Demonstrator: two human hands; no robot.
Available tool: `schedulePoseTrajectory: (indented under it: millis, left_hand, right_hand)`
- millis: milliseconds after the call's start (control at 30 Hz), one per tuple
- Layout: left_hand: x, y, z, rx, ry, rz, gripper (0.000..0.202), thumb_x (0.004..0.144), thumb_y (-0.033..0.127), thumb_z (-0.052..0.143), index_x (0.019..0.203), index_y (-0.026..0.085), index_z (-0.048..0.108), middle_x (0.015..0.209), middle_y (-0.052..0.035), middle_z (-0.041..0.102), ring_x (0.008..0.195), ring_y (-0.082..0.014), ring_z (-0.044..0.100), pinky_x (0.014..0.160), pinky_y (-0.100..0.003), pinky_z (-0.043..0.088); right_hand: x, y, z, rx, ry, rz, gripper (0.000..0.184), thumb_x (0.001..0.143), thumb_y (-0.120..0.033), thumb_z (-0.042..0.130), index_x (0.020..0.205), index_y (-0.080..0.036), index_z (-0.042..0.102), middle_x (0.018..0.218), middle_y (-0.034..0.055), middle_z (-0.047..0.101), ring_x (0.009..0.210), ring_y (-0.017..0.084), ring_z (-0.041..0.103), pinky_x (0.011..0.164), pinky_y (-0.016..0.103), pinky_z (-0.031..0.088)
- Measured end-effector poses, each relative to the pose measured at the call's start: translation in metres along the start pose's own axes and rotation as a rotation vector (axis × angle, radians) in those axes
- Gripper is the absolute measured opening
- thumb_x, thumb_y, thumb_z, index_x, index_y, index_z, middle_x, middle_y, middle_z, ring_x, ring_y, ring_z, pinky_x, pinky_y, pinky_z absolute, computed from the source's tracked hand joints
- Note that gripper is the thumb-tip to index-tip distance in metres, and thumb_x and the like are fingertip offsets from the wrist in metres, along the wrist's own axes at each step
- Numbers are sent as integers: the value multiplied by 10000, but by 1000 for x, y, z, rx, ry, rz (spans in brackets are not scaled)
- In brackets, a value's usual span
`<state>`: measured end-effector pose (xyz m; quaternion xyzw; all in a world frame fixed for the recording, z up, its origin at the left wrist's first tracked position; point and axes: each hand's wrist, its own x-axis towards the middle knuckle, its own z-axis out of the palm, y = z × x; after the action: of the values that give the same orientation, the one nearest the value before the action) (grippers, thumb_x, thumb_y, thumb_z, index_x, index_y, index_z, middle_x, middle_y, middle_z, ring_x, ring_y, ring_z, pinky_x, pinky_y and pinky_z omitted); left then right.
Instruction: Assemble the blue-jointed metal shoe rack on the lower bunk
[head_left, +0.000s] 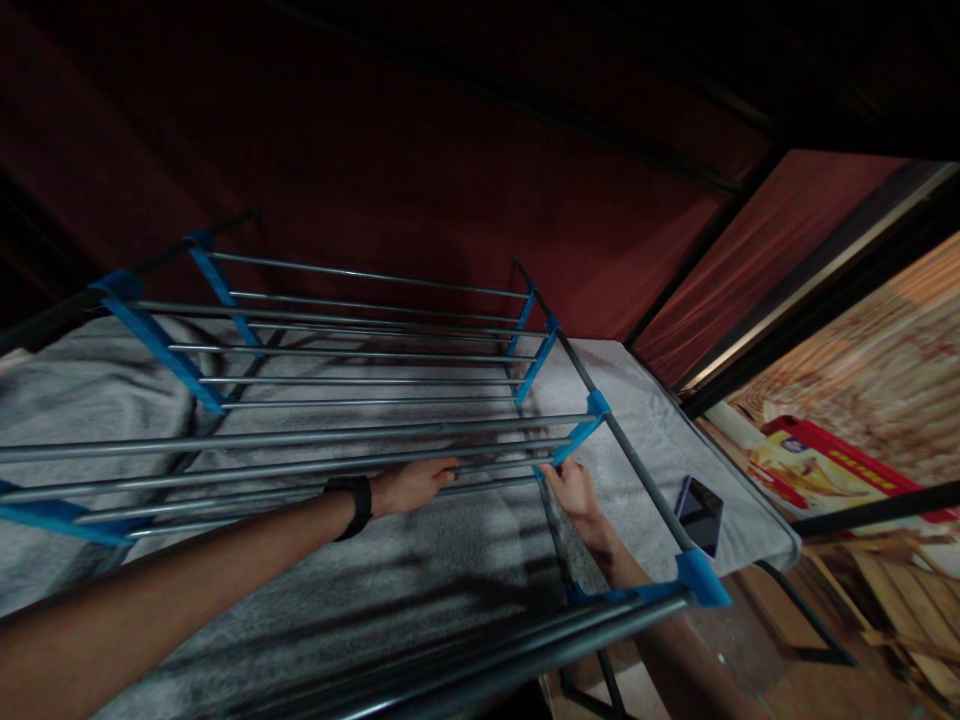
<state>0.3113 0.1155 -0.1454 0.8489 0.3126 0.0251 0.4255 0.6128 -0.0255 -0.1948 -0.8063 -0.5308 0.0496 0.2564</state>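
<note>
A rack of grey metal tubes (300, 437) and blue plastic brackets (161, 345) lies across a grey cloth-covered surface. My left hand (412, 485), with a black band (360, 505) on its wrist, is closed around one of the lower tubes in the middle tier. At that tier's right end, my right hand (576, 492) pinches the lower end of a blue bracket (577, 438), where the tubes meet it. Some of its fingers are hidden behind the bracket. A dark side pole (649, 480) runs through the brackets on the right.
A phone (700, 515) lies on the grey cloth (637, 400) right of the rack. Nearest me is another tier of tubes (525, 650). Dark red fabric (420, 200) hangs behind. A red and yellow box (832, 465) and wooden pieces (900, 590) are beyond the right edge.
</note>
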Motion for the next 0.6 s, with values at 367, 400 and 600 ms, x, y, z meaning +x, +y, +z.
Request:
schedulePoseTrajectory:
  millis: [367, 400, 600]
  left_hand:
    - [-5, 8, -2, -3, 3, 4, 405, 897, 434, 384, 1107, 224, 660, 1102, -48, 726, 1046, -245, 642, 969, -360, 483]
    - [-5, 7, -2, 10, 6, 8, 401, 900, 431, 383, 1106, 226, 661, 1096, -45, 728, 1041, -241, 644, 965, -354, 486]
    - [-5, 4, 2, 85, 61, 24, 393, 911, 393, 374, 1135, 225, 651, 1133, -57, 717, 1049, -243, 644, 983, -372, 477]
  right_hand:
    - [-3, -8, -4, -2, -19, 37, 217, 935, -422, 492, 893, -226, 576, 727, 68, 679, 676, 218, 645, 619, 295, 423]
    - [-4, -9, -4, 7, -22, 43, 217, 935, -415, 488, 908, -219, 576, 746, 75, 687, 689, 221, 648, 623, 297, 418]
    - [-9, -14, -2, 44, 3, 45, 252, 943, -409, 458, 935, -187, 576, 805, 110, 696, 719, 226, 655, 629, 300, 410]
